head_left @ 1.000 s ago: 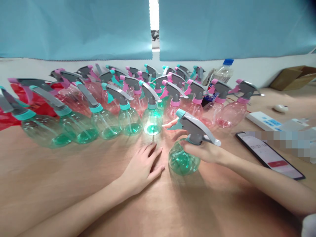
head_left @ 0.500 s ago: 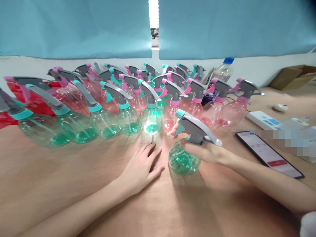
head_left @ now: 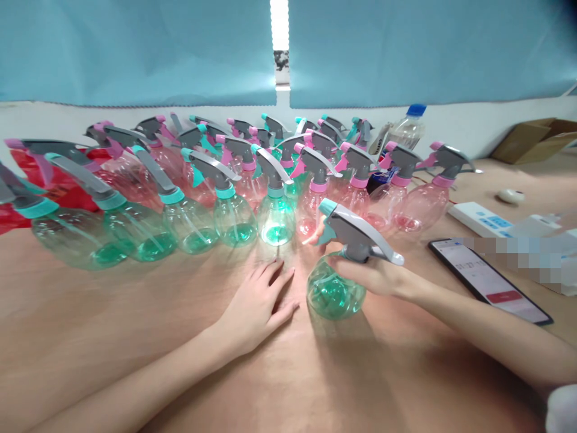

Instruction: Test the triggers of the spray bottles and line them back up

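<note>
My right hand (head_left: 378, 273) grips a green spray bottle (head_left: 337, 294) around its neck. This bottle stands upright on the wooden table (head_left: 270, 385), its grey trigger head and teal nozzle pointing left. Some of my right fingers are hidden behind the bottle. Flat on the tabletop to the left lies my left hand (head_left: 252, 307), fingers spread, holding nothing. Just beyond its fingertips stands another green spray bottle (head_left: 277, 224) in the front row. More green bottles (head_left: 192, 228) line up to the left, and pink spray bottles (head_left: 426, 204) to the right.
Several more pink and teal sprayers crowd behind the front row. A clear bottle with a blue cap (head_left: 408, 129) rises at the back. On the right are a phone (head_left: 491, 279), a white power strip (head_left: 480, 219), a mouse (head_left: 511, 196) and a cardboard box (head_left: 532, 141). Red plastic (head_left: 67, 192) lies far left.
Both hands and the held spray bottle keep practically the same positions. The whole view has shifted very slightly, and the phone's timer display has advanced.
</note>
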`<state>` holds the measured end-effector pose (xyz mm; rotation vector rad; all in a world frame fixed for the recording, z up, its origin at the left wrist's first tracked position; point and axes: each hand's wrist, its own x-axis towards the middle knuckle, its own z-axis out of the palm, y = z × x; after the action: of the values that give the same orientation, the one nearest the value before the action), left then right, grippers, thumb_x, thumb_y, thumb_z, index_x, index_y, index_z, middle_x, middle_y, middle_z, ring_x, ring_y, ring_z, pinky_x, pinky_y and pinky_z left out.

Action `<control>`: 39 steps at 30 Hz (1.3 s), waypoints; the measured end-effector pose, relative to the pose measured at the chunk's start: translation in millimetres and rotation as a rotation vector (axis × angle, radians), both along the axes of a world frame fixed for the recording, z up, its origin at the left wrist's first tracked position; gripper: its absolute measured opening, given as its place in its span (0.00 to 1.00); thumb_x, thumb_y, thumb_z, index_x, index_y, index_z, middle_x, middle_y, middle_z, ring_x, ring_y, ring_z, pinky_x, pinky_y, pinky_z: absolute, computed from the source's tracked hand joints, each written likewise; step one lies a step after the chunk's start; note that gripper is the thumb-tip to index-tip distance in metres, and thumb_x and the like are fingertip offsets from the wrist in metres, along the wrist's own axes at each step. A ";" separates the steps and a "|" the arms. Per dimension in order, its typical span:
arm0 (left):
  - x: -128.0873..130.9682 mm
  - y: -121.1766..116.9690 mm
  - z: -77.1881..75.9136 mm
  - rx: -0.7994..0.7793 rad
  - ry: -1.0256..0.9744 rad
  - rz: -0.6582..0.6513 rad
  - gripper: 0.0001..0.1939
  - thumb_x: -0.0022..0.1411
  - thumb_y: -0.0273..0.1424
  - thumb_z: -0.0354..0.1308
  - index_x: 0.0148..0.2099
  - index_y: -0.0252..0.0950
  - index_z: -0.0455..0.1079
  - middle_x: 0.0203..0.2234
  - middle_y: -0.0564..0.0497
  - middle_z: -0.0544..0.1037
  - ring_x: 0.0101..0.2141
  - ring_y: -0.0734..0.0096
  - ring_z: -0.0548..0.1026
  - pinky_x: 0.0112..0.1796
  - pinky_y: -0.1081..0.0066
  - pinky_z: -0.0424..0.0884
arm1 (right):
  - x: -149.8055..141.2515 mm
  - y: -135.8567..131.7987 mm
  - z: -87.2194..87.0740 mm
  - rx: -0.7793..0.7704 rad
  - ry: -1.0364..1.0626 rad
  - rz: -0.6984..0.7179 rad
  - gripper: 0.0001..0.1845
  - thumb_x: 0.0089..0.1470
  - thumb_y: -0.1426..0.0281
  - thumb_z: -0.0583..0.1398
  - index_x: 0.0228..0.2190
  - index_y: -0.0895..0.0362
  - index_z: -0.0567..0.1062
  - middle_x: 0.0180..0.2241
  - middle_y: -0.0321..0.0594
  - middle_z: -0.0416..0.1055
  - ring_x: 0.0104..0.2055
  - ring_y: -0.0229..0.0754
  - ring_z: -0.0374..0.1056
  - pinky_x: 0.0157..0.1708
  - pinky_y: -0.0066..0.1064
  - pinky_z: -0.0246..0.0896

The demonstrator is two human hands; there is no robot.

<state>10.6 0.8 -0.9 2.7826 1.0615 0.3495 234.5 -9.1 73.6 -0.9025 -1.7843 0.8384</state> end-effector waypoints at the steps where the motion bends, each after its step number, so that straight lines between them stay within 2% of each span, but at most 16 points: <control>1: 0.0 -0.1 0.2 -0.002 0.002 0.002 0.27 0.68 0.42 0.51 0.61 0.30 0.63 0.59 0.34 0.64 0.58 0.47 0.63 0.55 0.48 0.62 | 0.4 0.1 -0.9 -0.019 0.004 0.020 0.16 0.40 0.78 0.54 0.34 0.54 0.68 0.32 0.36 0.71 0.29 0.36 0.68 0.30 0.31 0.69; 5: 0.1 0.0 -0.3 -0.009 -0.016 0.005 0.26 0.67 0.42 0.52 0.61 0.32 0.63 0.59 0.35 0.65 0.58 0.47 0.63 0.55 0.47 0.62 | 1.4 -0.4 -5.7 -0.051 0.053 0.060 0.24 0.42 0.79 0.54 0.44 0.54 0.68 0.47 0.42 0.72 0.36 0.38 0.72 0.33 0.32 0.72; 11: 0.3 0.5 -0.9 -0.005 -0.025 0.001 0.26 0.67 0.42 0.51 0.61 0.32 0.63 0.58 0.35 0.65 0.58 0.47 0.63 0.55 0.48 0.62 | 2.2 -1.9 -10.6 -0.030 0.069 0.064 0.31 0.44 0.81 0.55 0.51 0.51 0.65 0.53 0.42 0.70 0.43 0.42 0.74 0.40 0.38 0.75; 17: 0.0 0.6 -0.6 -0.004 0.007 0.006 0.27 0.67 0.42 0.51 0.62 0.30 0.63 0.59 0.34 0.64 0.58 0.47 0.63 0.55 0.48 0.62 | 2.8 -0.1 -13.1 -0.008 0.097 0.089 0.35 0.43 0.83 0.54 0.54 0.52 0.64 0.56 0.44 0.68 0.45 0.43 0.74 0.40 0.37 0.76; 22: 0.1 0.4 -1.1 -0.010 -0.006 -0.004 0.27 0.67 0.41 0.52 0.62 0.29 0.63 0.59 0.33 0.64 0.58 0.46 0.62 0.55 0.48 0.61 | 2.8 0.1 -14.2 0.030 0.093 0.102 0.36 0.44 0.84 0.54 0.55 0.50 0.64 0.56 0.42 0.68 0.52 0.45 0.71 0.45 0.39 0.75; 27: 0.0 0.6 -0.7 0.003 -0.005 0.000 0.27 0.68 0.42 0.51 0.62 0.31 0.63 0.59 0.34 0.64 0.58 0.48 0.62 0.55 0.48 0.61 | 3.7 1.3 -16.2 0.004 0.074 0.113 0.38 0.44 0.84 0.53 0.57 0.51 0.62 0.56 0.42 0.68 0.46 0.42 0.74 0.44 0.38 0.74; 33: 0.8 0.4 -0.3 0.005 0.001 0.001 0.27 0.67 0.42 0.51 0.62 0.30 0.63 0.59 0.34 0.65 0.58 0.47 0.63 0.55 0.48 0.62 | 2.2 -0.8 -9.7 0.051 0.023 0.067 0.33 0.44 0.82 0.53 0.52 0.52 0.68 0.52 0.40 0.71 0.39 0.41 0.73 0.42 0.38 0.74; 39: 0.7 1.0 -1.0 0.012 -0.008 -0.001 0.27 0.68 0.42 0.51 0.62 0.30 0.63 0.59 0.34 0.65 0.58 0.47 0.63 0.55 0.47 0.62 | 1.3 -0.7 -8.2 0.069 0.007 0.059 0.29 0.43 0.82 0.53 0.47 0.51 0.72 0.52 0.39 0.71 0.43 0.42 0.72 0.40 0.35 0.74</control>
<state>11.3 1.9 -1.9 2.7896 1.0594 0.3669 235.9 -9.8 65.4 -0.8047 -1.8303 0.8115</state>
